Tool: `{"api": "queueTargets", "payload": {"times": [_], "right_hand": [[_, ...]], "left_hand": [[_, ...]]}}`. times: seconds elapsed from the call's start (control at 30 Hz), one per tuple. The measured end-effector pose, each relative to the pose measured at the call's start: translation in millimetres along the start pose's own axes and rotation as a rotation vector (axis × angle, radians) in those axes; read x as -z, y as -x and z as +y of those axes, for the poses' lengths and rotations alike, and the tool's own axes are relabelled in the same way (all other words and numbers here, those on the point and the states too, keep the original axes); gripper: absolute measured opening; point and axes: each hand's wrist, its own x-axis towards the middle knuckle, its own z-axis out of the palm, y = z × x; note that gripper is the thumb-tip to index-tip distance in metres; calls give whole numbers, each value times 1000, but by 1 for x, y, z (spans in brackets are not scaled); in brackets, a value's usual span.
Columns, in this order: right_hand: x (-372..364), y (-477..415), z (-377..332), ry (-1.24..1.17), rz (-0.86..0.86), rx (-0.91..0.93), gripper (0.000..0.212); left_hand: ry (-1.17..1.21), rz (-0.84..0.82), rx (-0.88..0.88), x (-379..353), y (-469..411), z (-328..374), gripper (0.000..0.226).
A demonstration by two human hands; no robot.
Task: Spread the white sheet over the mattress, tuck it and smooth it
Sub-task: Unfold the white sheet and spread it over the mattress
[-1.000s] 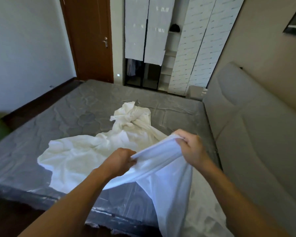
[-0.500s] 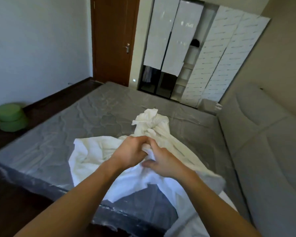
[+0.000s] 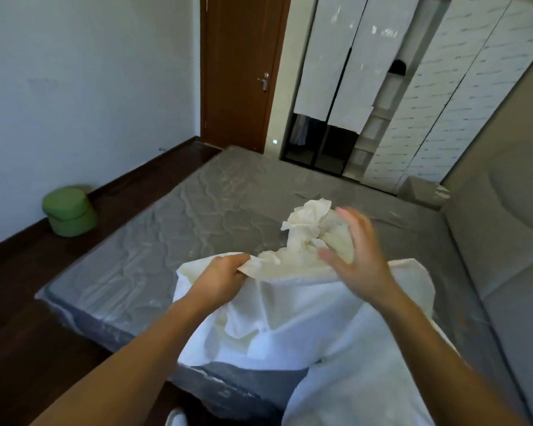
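The white sheet [image 3: 293, 321] lies bunched at the near right part of the grey plastic-wrapped mattress [image 3: 179, 235], with a knotted clump rising at its far end and one part hanging over the near edge. My left hand [image 3: 222, 279] grips a fold of the sheet's upper edge. My right hand [image 3: 356, 256] hovers over the clump with fingers spread and motion-blurred, holding nothing.
A padded beige headboard [image 3: 511, 262] runs along the mattress's right side. A green pouf [image 3: 68, 215] stands on the dark wood floor by the left wall. A brown door [image 3: 240, 66] and white wardrobe [image 3: 413, 87] stand beyond the bed's far end.
My right hand has let go of the sheet and lifted toward the knotted clump, fingers spread. My left hand keeps its grip. The view has swung left.
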Motion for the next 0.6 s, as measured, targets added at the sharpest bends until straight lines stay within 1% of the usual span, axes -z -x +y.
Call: {"api": "queueTargets", "payload": {"times": [0.03,0.07,0.1,0.13,0.17,0.2,0.27,0.33,0.4,0.47,0.53,0.6], "right_hand": [[-40,-5,-22,-67,-232,10,90],[-77,-14,-39,-105,-401,-4,91],[-105,-24,-51,-127,-486,-4,80],[-123,-39,-58,-167,-465,-3,56],[-135,-58,-62,-225,-369,-22,33],[-138,-75,-63,-277,-251,-65,21],[-139,-115,-61,-405,5,-169,14],[-130,-151,-60,-537,235,-238,19],[-120,-177,-60,-581,351,-222,20],[-114,-192,-58,-487,383,-196,20],[-115,-200,-52,-379,417,-244,21],[-125,-203,-45,-323,432,-354,25]], "left_hand": [[29,18,-34,13,-14,3,16],[59,32,-61,25,-28,2,11],[86,28,-73,36,-39,1,6],[102,-3,-80,48,-49,-6,4],[81,-60,-65,62,-58,-17,14],[36,-130,-55,73,-65,-28,23],[-112,-295,-24,93,-84,-61,30],[-220,-396,19,103,-100,-92,34],[-142,-380,85,113,-116,-115,37],[-3,-313,116,124,-132,-130,35],[93,-254,100,140,-150,-143,25],[166,-176,77,158,-169,-155,18]]}}
